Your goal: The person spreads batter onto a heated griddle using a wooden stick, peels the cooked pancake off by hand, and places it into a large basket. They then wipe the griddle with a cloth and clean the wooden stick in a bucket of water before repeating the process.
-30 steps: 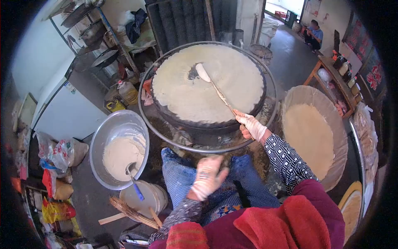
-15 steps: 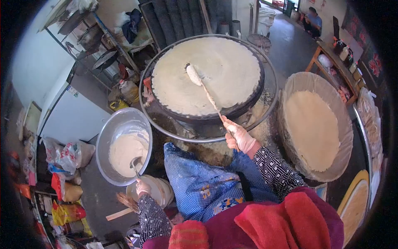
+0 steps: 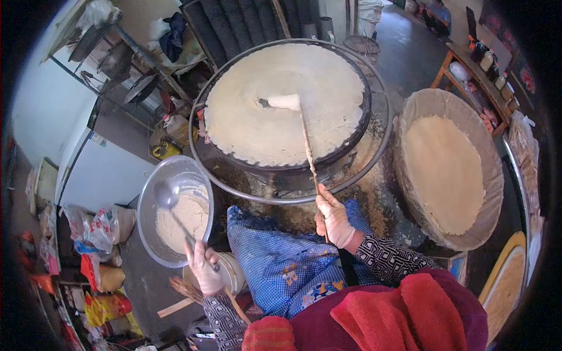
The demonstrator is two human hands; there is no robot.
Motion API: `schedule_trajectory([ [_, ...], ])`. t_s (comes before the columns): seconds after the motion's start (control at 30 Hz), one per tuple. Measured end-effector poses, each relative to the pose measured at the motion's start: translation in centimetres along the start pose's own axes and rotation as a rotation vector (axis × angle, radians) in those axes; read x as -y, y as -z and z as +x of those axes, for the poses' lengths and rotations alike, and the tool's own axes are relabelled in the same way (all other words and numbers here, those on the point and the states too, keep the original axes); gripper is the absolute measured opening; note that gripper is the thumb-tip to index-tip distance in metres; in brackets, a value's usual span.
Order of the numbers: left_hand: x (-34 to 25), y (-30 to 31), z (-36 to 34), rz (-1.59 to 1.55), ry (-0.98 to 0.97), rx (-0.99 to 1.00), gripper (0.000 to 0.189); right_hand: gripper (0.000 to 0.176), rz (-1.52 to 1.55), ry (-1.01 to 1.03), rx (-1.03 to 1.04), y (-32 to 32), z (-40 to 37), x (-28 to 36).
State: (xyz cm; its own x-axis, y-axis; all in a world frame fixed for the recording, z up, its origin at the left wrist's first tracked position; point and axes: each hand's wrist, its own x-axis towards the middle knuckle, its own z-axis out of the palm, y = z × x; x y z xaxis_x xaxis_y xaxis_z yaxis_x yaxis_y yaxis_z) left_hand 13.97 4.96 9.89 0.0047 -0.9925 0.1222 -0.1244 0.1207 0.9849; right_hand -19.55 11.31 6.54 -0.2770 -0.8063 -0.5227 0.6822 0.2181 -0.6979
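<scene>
My right hand (image 3: 333,219), in a thin pale glove, is closed around the handle of a wooden batter spreader (image 3: 307,143). The spreader's batter-coated head lies sideways on a wide layer of pale batter (image 3: 246,126) covering a large round griddle (image 3: 366,120). A small dark patch shows at the head's left end. In my left hand (image 3: 205,268), gloved too, is the handle of a metal ladle (image 3: 168,196), its bowl smeared by motion. The ladle hangs over a big metal basin (image 3: 143,205) holding thick batter (image 3: 187,219).
A metal ring (image 3: 391,117) runs round the griddle. To the right stands a large plastic-lined basket (image 3: 497,175) with flat tan sheets inside. A pale bucket (image 3: 234,275) and a straw brush (image 3: 186,288) are beside my left arm. Someone (image 3: 438,17) sits at the back right.
The spreader's head has swung to lie sideways, and my right hand has come slightly nearer to me. The ladle has risen out of the batter, with my left hand shifted down.
</scene>
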Motion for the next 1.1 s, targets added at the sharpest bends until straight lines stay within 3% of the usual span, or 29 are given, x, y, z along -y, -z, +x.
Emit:
schedule_trajectory([
  [0.03,-3.2,-2.9,1.2,-0.238,0.183,0.013,0.057,0.046,0.006,-0.025,0.010,-0.1,0.1,-0.1],
  [0.07,-4.4,-5.1,2.4,-0.475,0.292,-0.025,0.066,0.045,0.000,-0.009,0.032,-0.2,0.0,0.0],
  [0.2,-6.3,-14.9,7.1,-0.405,0.248,0.230,0.068,0.046,-0.001,-0.030,0.047,-0.1,0.1,0.1],
  [0.33,-2.3,-22.8,9.7,-0.367,0.258,0.377,0.067,0.046,0.014,-0.021,0.057,0.0,0.5,0.1],
  [0.53,-4.5,-28.2,6.8,-0.374,0.426,0.531,0.080,0.046,0.094,-0.039,0.163,0.5,1.8,-0.2],
  [0.63,-7.0,-28.9,6.3,-0.545,0.558,0.481,0.084,0.047,-0.010,-0.017,0.200,0.6,1.9,0.2],
  [0.67,-7.2,-29.0,6.3,-0.616,0.576,0.429,0.065,0.047,-0.067,0.007,0.206,0.8,1.6,0.6],
  [0.77,-7.0,-27.4,7.2,-0.789,0.527,0.418,0.033,0.044,-0.167,0.070,0.224,1.4,0.1,3.6],
  [0.8,-8.8,-26.3,6.9,-0.821,0.507,0.376,0.015,0.044,-0.322,0.113,0.187,1.2,-0.7,5.2],
  [0.87,-8.4,-22.7,7.4,-0.713,0.266,0.475,0.015,0.046,-0.398,0.381,0.139,2.7,1.5,5.7],
  [0.9,-9.5,-21.3,7.8,-1.151,0.562,0.461,0.016,0.048,-0.336,0.341,0.112,2.9,1.5,8.3],
  [0.97,-10.2,-17.9,7.1,-1.307,0.583,0.515,0.024,0.049,-0.297,0.361,-0.078,5.3,5.4,10.9],
  [1.03,-9.7,-14.3,6.1,-1.364,0.577,0.502,0.025,0.049,-0.341,0.261,-0.160,9.0,9.2,12.2],
  [1.1,-8.8,-9.9,4.4,-1.074,0.519,0.253,0.025,0.049,-0.368,0.276,-0.133,9.9,11.0,11.8],
])
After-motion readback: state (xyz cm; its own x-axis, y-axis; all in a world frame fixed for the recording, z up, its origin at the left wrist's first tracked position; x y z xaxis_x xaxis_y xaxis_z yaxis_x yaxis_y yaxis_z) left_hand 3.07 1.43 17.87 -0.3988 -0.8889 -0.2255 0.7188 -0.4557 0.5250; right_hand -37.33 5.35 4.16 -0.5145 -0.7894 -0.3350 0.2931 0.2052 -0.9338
